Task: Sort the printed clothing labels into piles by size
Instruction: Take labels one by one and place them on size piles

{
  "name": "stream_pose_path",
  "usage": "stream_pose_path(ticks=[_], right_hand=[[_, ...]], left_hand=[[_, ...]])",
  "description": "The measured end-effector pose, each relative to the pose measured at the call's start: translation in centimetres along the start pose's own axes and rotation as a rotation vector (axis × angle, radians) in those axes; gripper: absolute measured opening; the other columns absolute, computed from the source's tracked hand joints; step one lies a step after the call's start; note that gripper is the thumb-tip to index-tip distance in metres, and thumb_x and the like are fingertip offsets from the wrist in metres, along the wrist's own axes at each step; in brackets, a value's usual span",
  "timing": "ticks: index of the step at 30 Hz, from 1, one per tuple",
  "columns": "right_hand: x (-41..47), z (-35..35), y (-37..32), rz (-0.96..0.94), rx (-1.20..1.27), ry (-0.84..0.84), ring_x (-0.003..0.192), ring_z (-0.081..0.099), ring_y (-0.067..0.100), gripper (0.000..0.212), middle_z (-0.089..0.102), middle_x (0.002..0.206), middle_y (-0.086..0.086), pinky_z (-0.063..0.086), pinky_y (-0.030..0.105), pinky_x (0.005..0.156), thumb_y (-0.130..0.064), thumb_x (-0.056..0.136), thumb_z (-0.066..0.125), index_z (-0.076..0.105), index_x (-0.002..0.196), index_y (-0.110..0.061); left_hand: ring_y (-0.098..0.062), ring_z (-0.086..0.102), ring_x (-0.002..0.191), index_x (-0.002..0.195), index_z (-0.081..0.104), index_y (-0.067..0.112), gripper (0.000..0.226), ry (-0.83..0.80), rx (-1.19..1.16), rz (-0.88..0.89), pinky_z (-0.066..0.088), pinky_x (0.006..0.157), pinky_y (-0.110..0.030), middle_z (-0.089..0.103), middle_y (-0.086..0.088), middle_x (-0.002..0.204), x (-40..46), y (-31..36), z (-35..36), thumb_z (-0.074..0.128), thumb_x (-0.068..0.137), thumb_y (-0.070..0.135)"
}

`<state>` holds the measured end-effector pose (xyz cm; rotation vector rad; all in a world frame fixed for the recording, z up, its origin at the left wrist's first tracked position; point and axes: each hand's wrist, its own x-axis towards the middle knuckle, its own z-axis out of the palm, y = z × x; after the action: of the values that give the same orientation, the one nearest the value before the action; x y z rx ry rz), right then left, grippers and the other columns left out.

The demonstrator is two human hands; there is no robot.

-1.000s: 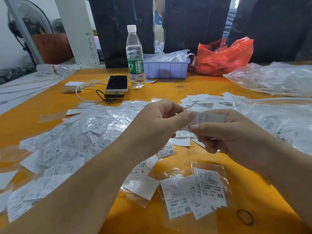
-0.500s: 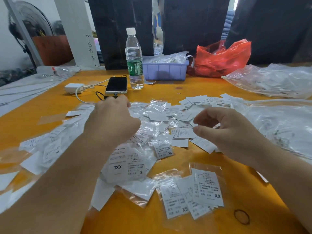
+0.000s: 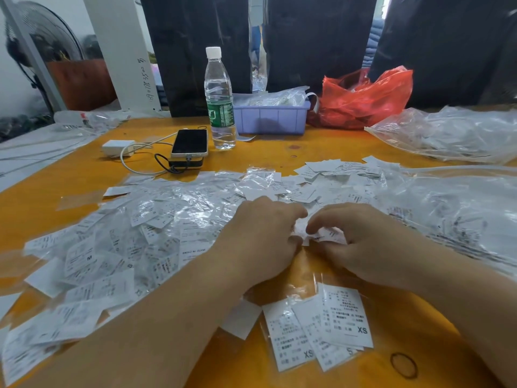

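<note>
Main risk judged here: labels (image 3: 156, 236) are sleeved in glossy clear plastic and heaped loosely, so two could be lifted as one and a wrong size dropped into a pile; glare on the sleeves may also hide the size letter and cause a misread. A second risk is seen near the front edge, where the small XS pile (image 3: 330, 329) lies just below the wrists and could be scattered by a forearm or sleeve swept across it. The big unsorted heap is spread over the left and middle of the orange counter (image 3: 335, 147), with more loose slips (image 3: 333, 166) at far centre-right and bagged stock (image 3: 458, 208) at right, so piles could be merged if anything is nudged. Left hand (image 3: 263, 239) is seen with fingers curled down onto the heap at centre, fingertips touching the slips; whether a label is actually pinched cannot be told. Right hand (image 3: 363, 242) is curled too, thumb and forefinger brought close together over a crumpled white slip (image 3: 324, 235) just between the two hands; it appears to be pinched, narrow grip. An M label (image 3: 84, 257) is readable at near left, XS ones at near right.
</note>
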<state>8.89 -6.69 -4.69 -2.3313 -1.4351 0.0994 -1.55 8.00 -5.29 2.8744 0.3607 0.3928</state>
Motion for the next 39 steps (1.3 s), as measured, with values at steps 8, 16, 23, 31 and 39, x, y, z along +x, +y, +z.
stream_pose_path(ticks=[8,16,23,31,39], right_hand=[[-0.1,-0.3,0.1,-0.036,0.0,0.107,0.103,0.049,0.003,0.022,0.057,0.112,-0.019,0.045,0.028,0.085,-0.031,0.091,0.06,0.064,0.112,-0.032],[-0.4,-0.8,-0.4,0.045,-0.124,-0.017,0.102,0.05,0.006,0.025,0.057,0.116,-0.015,0.048,0.033,0.088,-0.028,0.098,0.045,0.06,0.118,-0.034],[-0.6,-1.3,-0.6,0.268,-0.407,0.091,0.117,0.039,0.025,0.029,0.047,0.127,-0.001,0.04,0.043,0.1,-0.02,0.096,0.042,0.051,0.123,-0.026],[-1.0,-1.5,-1.7,0.39,-0.49,0.119,0.13,0.032,0.03,0.029,0.039,0.135,0.0,0.016,0.067,0.11,-0.031,0.098,0.036,0.043,0.126,-0.025],[-1.0,-0.4,-1.6,0.252,-0.215,0.014,0.116,0.042,0.021,0.029,0.044,0.124,-0.003,0.045,0.042,0.092,-0.037,0.099,0.037,0.05,0.123,-0.025]], left_hand=[[-0.019,0.058,0.104,0.125,0.056,0.036,0.034,0.029,-0.041,-0.015,0.049,0.092,-0.038,0.067,0.008,0.109,-0.4,0.3,-0.6,0.047,0.096,0.02],[-0.016,0.055,0.101,0.1,0.068,0.028,0.022,0.097,0.058,0.063,0.04,0.093,-0.033,0.064,0.008,0.104,-0.6,1.0,-0.4,0.051,0.093,0.016],[-0.019,0.059,0.079,0.087,0.074,0.02,0.018,0.379,-0.087,0.09,0.05,0.063,-0.028,0.062,0.002,0.094,-1.0,1.8,-0.9,0.066,0.086,0.004],[-0.012,0.058,0.081,0.089,0.068,0.032,0.02,0.248,-0.134,-0.007,0.054,0.066,-0.026,0.063,0.012,0.093,-0.9,2.1,-0.6,0.059,0.092,0.015],[-0.009,0.057,0.08,0.086,0.067,0.034,0.024,0.217,-0.15,-0.015,0.052,0.067,-0.026,0.061,0.012,0.089,-1.1,1.8,-0.7,0.058,0.09,0.013]])
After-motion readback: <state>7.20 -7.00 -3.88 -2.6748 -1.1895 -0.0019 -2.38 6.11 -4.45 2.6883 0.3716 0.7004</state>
